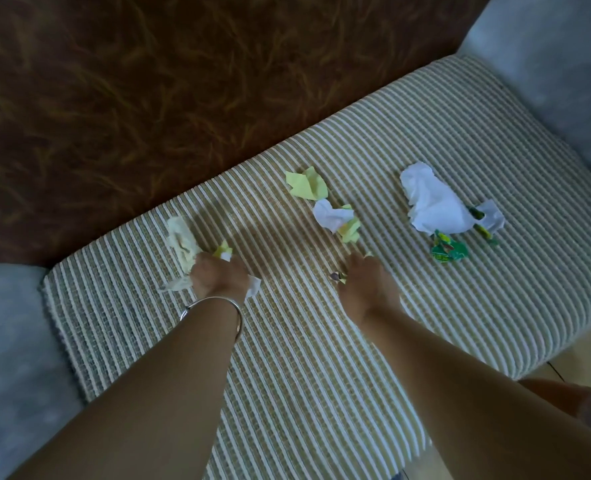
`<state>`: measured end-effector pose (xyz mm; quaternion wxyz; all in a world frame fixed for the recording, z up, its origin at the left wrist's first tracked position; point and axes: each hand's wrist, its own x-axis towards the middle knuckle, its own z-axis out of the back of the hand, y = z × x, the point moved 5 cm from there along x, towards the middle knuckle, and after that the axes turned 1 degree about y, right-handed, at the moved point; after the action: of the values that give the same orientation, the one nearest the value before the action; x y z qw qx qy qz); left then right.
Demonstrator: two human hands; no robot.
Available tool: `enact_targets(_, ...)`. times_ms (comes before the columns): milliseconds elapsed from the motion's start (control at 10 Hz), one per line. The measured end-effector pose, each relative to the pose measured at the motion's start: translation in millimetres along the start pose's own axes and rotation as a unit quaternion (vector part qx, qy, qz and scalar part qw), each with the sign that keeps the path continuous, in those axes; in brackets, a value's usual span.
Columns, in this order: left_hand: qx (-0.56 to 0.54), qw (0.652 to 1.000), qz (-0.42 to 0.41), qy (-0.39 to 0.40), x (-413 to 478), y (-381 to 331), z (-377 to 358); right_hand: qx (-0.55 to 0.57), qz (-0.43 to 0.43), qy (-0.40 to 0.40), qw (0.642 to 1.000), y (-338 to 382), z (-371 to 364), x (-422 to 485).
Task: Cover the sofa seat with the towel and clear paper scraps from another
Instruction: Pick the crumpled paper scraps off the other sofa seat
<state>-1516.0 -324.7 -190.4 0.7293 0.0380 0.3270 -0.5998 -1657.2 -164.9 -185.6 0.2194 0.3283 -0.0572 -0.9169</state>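
- Left hand [218, 277]: a fist closed round a wad of scraps [183, 247], with cream and white paper sticking out on both sides. Likely serves as the store, so gathered bits stay off the seat. Bangle [214, 306] at the wrist.
- Right hand [367, 282]: knuckles up, fingers bent down onto the striped seat [304, 375]. A small scrap [337, 277] lies at its fingertips. Pinched or only touched, cannot tell (the hand's back hides the fingers).
- Just beyond the right hand: a white-and-yellow crumple [335, 220], then a yellow scrap [308, 183] farther out.
- Out to its right, well apart: a white tissue [432, 202], with a green wrapper [448, 251] touching the tissue's near edge.
- Room: bare stripes lie between the two hands and on their near side.
- Edges: the brown backrest [148, 98] rises past the farthest scraps, and a grey armrest [547, 64] closes off the right.
- Judgement: draw scraps toward the hand, since pushing away risks lodging them in the backrest seam.
- Towel: none identifiable here.
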Motion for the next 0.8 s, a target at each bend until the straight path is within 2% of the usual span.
enact_targets(100, -0.009, 1.0, -0.015, -0.004, -13.3, -0.6, -2.2, 0.006, 0.018, 0.0, 1.0, 1.9, 3.6, -7.1)
enact_targets(300, -0.088, 0.991, -0.057, -0.084, -32.0, 3.3, 15.5, 0.037, 0.001, 0.003, 0.999, -13.2, 11.4, -18.9)
enact_targets(400, -0.082, 0.994, -0.041, -0.06, -22.5, 4.1, 18.8, 0.04, 0.0, -0.005, 0.999, -13.1, 11.7, -19.0)
enact_targets(500, -0.042, 0.999, 0.004, 0.015, -5.9, 9.6, 7.9, 0.04, 0.028, -0.008, 0.999, -1.9, 7.8, -16.9)
enact_targets(600, -0.021, 0.999, -0.018, 0.026, 4.2, 10.8, -0.7, 0.041, 0.055, -0.006, 0.998, 10.0, -0.5, -13.7)
enact_targets(700, -0.005, 1.0, -0.03, 0.0, 3.3, 5.5, 4.0, 0.05, 0.068, -0.001, 0.996, 17.8, -4.3, -12.1)
enact_targets(800, 0.16, 0.98, -0.088, 0.083, -10.2, -9.6, -5.3, 0.061, 0.075, -0.004, 0.995, 24.8, -4.1, -13.3)
